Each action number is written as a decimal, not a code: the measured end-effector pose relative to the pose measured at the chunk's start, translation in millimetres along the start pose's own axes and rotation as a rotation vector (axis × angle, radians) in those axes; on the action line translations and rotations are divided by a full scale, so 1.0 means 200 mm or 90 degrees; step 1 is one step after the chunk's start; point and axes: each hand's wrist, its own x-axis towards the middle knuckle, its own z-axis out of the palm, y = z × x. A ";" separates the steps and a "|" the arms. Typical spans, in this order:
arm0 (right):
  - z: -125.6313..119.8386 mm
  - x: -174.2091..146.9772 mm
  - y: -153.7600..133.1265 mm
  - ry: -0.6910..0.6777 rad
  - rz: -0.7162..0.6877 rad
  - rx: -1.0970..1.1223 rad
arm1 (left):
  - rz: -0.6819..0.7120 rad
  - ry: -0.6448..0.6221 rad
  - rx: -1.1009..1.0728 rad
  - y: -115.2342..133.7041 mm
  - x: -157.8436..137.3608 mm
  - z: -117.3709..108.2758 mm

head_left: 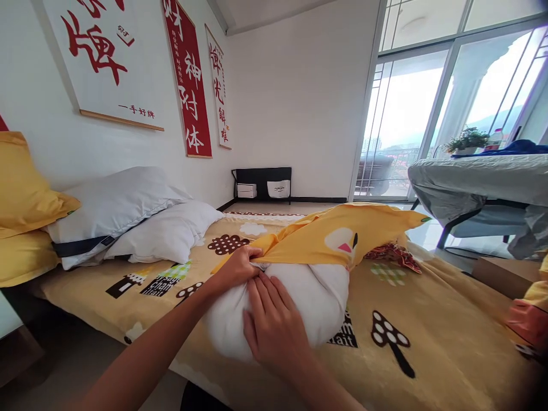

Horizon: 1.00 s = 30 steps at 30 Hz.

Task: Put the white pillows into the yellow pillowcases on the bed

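Note:
A white pillow [314,297] lies on the bed in front of me, its far part inside a yellow pillowcase [308,240] with a printed white, pink and black design. My left hand [241,264] is closed on the edge of the pillowcase opening, at the left side of the pillow. My right hand [276,317] rests flat on top of the white pillow with its fingers stretched out, the fingertips at the pillowcase edge near my left hand. Beyond the pillow, the far part of the pillowcase lies loose and wrinkled.
Two white pillows [115,211] lie at the left beside stacked yellow pillows [29,194]. The patterned bedsheet [385,365] spreads under everything. A covered table [483,177] with a plant [468,140] stands at the right, near a cardboard box [500,274]. Behind the bed is a black rack [262,177].

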 end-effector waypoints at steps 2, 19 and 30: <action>0.01 0.01 0.02 -0.023 0.000 0.001 | -0.004 -0.019 -0.039 -0.02 -0.03 -0.04; -0.11 -0.09 -0.09 -0.046 0.096 -0.015 | 0.021 -0.128 0.174 0.07 -0.15 -0.06; -0.08 0.07 0.00 -0.213 0.061 -0.027 | -0.052 0.020 0.078 -0.04 -0.15 -0.04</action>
